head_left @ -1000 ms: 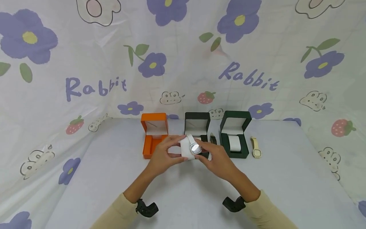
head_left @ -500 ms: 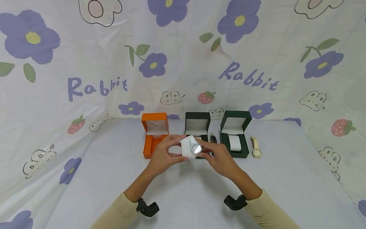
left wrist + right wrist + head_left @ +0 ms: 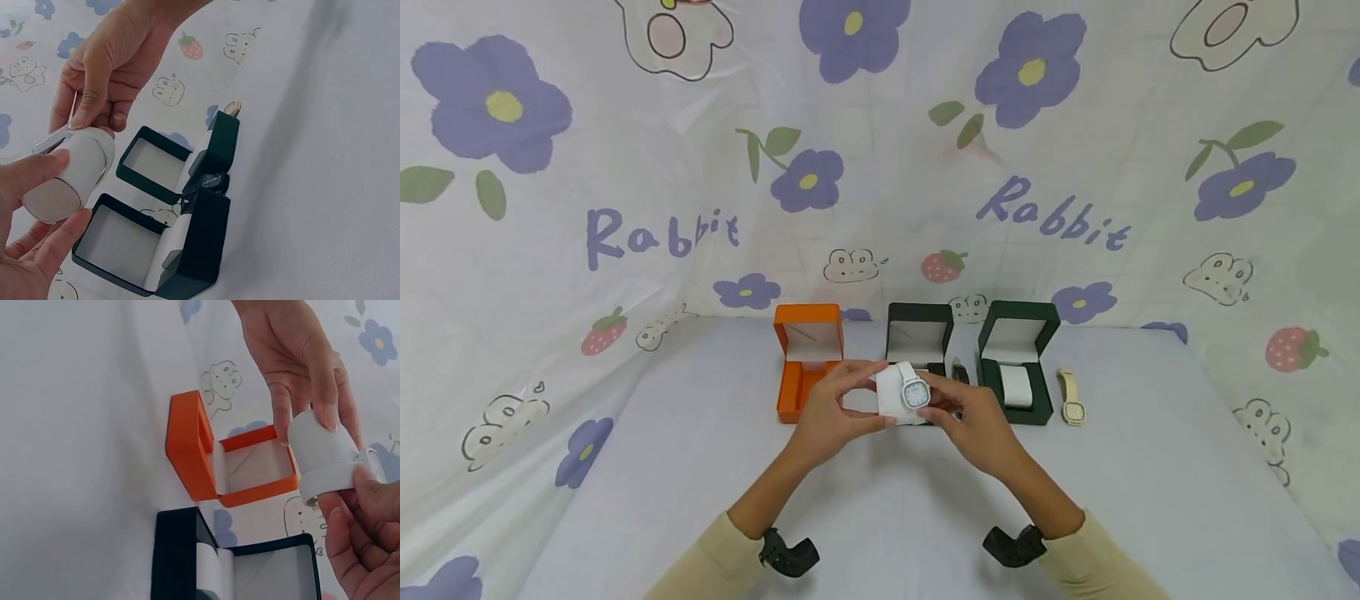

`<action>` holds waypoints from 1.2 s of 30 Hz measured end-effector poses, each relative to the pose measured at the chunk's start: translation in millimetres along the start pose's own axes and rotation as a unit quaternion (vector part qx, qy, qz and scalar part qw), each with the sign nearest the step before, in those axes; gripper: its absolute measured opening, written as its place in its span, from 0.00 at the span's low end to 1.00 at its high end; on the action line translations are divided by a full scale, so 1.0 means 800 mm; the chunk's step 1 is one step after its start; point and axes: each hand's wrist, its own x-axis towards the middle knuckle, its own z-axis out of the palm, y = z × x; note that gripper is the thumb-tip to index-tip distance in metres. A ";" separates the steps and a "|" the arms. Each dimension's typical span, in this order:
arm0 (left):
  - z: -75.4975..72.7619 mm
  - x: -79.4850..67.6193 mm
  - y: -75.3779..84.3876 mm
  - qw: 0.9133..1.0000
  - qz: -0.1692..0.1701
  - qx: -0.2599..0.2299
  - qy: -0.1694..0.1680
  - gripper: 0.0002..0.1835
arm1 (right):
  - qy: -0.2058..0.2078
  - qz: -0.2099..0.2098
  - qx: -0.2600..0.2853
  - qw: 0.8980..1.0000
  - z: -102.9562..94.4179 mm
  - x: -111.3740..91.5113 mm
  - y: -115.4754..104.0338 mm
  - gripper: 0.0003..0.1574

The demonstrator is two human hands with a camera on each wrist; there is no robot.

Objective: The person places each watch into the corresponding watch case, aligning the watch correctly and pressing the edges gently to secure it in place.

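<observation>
Head view, and it's crowded toward the back of the counter (image 3: pixel 880 517): orange watch box (image 3: pixel 788 392) at left, dark watch box (image 3: pixel 920 312) in the middle, green watch box (image 3: pixel 1019 310) at right, all lids up! Gold watch (image 3: pixel 1072 400) lies just right of the green box; black watch (image 3: pixel 959 372) sits between the other two, partly covered by the right hand (image 3: pixel 981 421). Forearms angle inward, hands raised before the dark box, blocking much of its base, and between them is the white watch (image 3: pixel 915 393) on its white cushion (image 3: pixel 891 392).

Left wrist view: left hand (image 3: pixel 825 414) pinching the cushion, thumb above, fingers below.

Right wrist view: strap curving round the cushion's end, right thumb and fingers pinching the watch, palm facing the camera.
</observation>
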 end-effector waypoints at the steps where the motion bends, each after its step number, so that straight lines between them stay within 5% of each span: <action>1: 0.000 0.000 0.000 1.000 0.000 -0.002 0.001 0.36 | 0.002 0.000 0.003 1.000 0.000 0.000 0.000 0.33; 27: 0.009 0.003 -0.001 1.000 -0.007 0.014 0.004 0.37 | 0.029 0.028 0.026 0.999 0.003 0.000 -0.006 0.30; 36: 0.003 0.005 -0.002 1.000 -0.003 -0.004 -0.020 0.39 | 0.015 0.025 0.030 0.999 -0.001 -0.001 -0.002 0.31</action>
